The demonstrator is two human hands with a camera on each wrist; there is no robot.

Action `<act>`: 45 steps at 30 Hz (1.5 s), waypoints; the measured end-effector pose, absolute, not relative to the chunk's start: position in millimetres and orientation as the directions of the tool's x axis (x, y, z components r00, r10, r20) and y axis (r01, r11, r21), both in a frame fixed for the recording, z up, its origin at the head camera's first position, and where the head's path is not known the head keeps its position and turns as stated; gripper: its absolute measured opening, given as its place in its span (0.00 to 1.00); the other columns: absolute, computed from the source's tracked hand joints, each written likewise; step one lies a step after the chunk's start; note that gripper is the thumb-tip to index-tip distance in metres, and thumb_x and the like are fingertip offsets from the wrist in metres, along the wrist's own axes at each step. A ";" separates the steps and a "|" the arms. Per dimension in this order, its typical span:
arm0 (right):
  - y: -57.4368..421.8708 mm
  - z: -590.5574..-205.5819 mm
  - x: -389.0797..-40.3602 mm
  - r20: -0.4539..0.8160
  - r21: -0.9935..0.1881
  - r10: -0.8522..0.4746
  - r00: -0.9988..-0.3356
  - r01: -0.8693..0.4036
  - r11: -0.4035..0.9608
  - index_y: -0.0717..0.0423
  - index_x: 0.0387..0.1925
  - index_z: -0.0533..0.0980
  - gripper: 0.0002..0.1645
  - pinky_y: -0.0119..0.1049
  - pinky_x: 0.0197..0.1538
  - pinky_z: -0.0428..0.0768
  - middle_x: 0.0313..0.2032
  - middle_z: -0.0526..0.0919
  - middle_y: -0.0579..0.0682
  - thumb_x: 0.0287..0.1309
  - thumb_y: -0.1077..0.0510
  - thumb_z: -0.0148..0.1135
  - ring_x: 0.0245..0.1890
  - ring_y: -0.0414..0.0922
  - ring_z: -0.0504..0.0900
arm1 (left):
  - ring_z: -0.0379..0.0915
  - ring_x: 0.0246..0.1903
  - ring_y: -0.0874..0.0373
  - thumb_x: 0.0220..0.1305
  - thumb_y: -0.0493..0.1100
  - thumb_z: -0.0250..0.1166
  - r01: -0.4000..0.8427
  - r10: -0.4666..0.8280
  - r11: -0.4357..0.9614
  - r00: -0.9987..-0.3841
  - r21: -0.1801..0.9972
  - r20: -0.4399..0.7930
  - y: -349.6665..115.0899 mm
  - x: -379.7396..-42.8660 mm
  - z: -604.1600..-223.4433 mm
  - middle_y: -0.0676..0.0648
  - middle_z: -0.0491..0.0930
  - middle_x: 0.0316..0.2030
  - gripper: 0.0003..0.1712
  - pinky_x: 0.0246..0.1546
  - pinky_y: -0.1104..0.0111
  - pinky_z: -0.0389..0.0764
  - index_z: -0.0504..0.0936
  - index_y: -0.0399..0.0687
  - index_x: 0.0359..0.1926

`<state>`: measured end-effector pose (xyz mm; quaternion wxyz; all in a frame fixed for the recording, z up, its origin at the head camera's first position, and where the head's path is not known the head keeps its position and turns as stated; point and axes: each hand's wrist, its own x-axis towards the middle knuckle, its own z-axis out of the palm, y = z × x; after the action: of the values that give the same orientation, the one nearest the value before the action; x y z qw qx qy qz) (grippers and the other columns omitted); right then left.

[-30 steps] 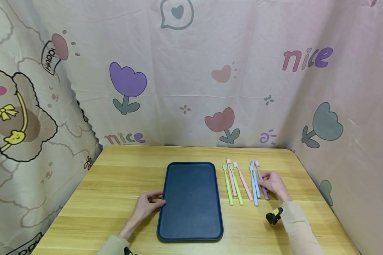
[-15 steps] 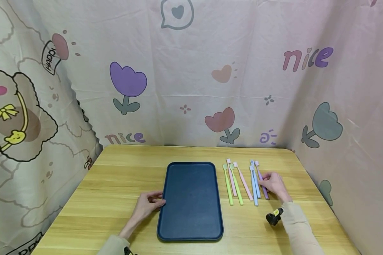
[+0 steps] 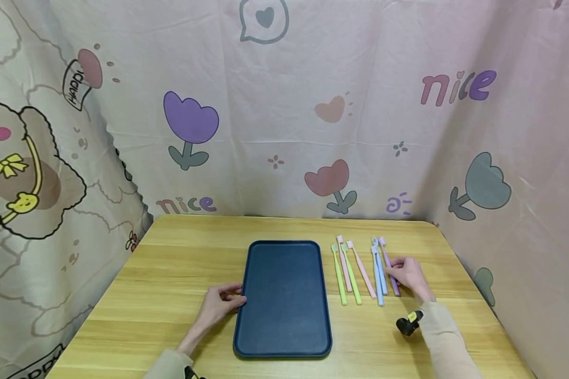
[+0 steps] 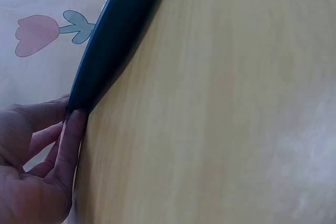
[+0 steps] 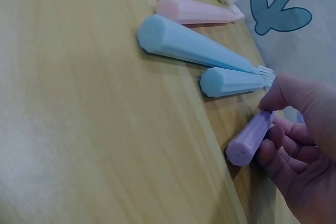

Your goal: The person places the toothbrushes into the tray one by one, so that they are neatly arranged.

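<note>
My left hand [image 3: 215, 305] holds the left edge of a dark blue rectangular tray [image 3: 284, 300]; in the left wrist view its fingers meet at the rim. The tray lies flat with a bare surface. On the right, my right hand [image 3: 409, 272] pinches a purple toothbrush [image 5: 249, 141] between thumb and fingers, partway along the handle. The brush head points to the back, and part of the handle is hidden by the fingers. Just left of it are two light blue toothbrushes [image 3: 377, 279], lying close together and partly overlapping.
Two pink toothbrushes [image 3: 363, 275] and two green toothbrushes [image 3: 339, 279] lie between the tray and the blue ones, heads toward the back. All rest on a wooden table [image 3: 170, 263]. A patterned curtain [image 3: 265, 105] hangs behind and along the sides.
</note>
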<state>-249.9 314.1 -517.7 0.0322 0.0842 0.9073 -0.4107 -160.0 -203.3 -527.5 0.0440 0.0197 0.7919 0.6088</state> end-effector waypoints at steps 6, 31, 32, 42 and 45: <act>313.4 -515.2 -247.7 -0.082 -0.758 0.114 -0.990 0.136 0.638 0.76 0.44 0.77 0.20 0.32 0.24 0.82 0.33 0.86 0.63 0.53 0.64 0.66 0.21 0.37 0.80 | 0.82 0.32 0.67 0.59 0.34 0.72 -0.021 0.092 0.249 -0.995 0.968 -0.045 -203.6 -159.7 -527.5 0.27 0.82 0.49 0.29 0.34 0.70 0.88 0.77 0.25 0.60; 283.6 -478.8 -242.3 -0.055 -0.937 -0.071 -0.996 0.027 0.349 0.83 0.60 0.67 0.29 0.25 0.36 0.83 0.37 0.80 0.48 0.62 0.69 0.61 0.32 0.32 0.77 | 0.81 0.32 0.67 0.59 0.33 0.72 -0.031 0.055 0.284 -0.997 0.958 -0.049 -200.4 -160.9 -528.5 0.29 0.83 0.47 0.26 0.33 0.72 0.87 0.79 0.26 0.57; 280.3 -477.7 -241.5 -0.055 -0.946 -0.081 -0.995 0.026 0.323 0.84 0.60 0.66 0.29 0.26 0.36 0.83 0.37 0.80 0.48 0.62 0.69 0.60 0.31 0.32 0.78 | 0.82 0.32 0.67 0.59 0.33 0.72 -0.034 0.048 0.290 -0.998 0.956 -0.050 -199.7 -160.8 -528.2 0.29 0.84 0.47 0.26 0.32 0.72 0.87 0.80 0.26 0.57; 237.2 -476.2 -237.4 -0.123 -0.973 -0.200 -0.972 0.078 0.217 0.80 0.61 0.65 0.30 0.34 0.41 0.88 0.37 0.81 0.48 0.62 0.68 0.63 0.31 0.37 0.83 | 0.81 0.31 0.66 0.60 0.31 0.69 -0.031 0.049 0.313 -0.998 0.949 -0.048 -194.6 -161.5 -526.9 0.31 0.85 0.44 0.22 0.30 0.71 0.87 0.81 0.27 0.56; 220.5 -479.8 -235.3 -0.131 -0.979 -0.247 -0.960 0.086 0.184 0.81 0.60 0.65 0.29 0.36 0.43 0.89 0.37 0.81 0.49 0.62 0.68 0.63 0.32 0.39 0.84 | 0.80 0.31 0.66 0.61 0.30 0.69 -0.031 0.049 0.317 -0.998 0.948 -0.049 -193.8 -161.7 -527.5 0.31 0.84 0.44 0.22 0.29 0.71 0.87 0.81 0.26 0.56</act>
<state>-235.3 220.5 -479.8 0.1307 -0.0530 0.7582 -0.6366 -161.7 -193.8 -527.5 0.0342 0.0053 0.8106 0.5846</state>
